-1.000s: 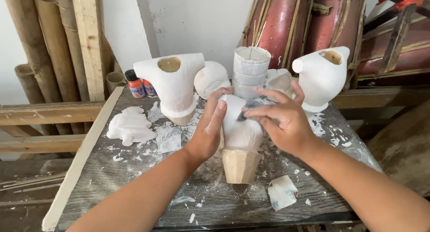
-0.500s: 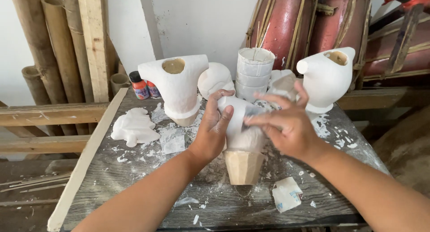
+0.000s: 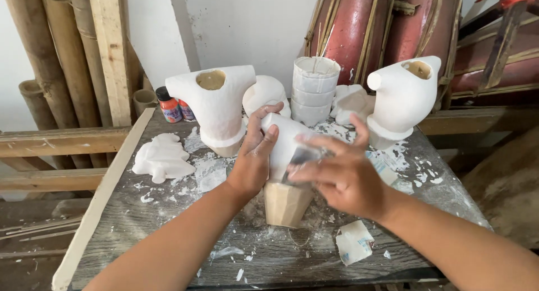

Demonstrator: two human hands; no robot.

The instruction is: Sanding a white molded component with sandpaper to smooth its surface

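The left hand wraps tight around a white plaster shape standing on a tan base mid-desk; the right hand pinches a sandpaper scrap against it.

I'm working at a grey wooden table against a white wall. Bamboo poles are leaning left; red drums are standing behind.
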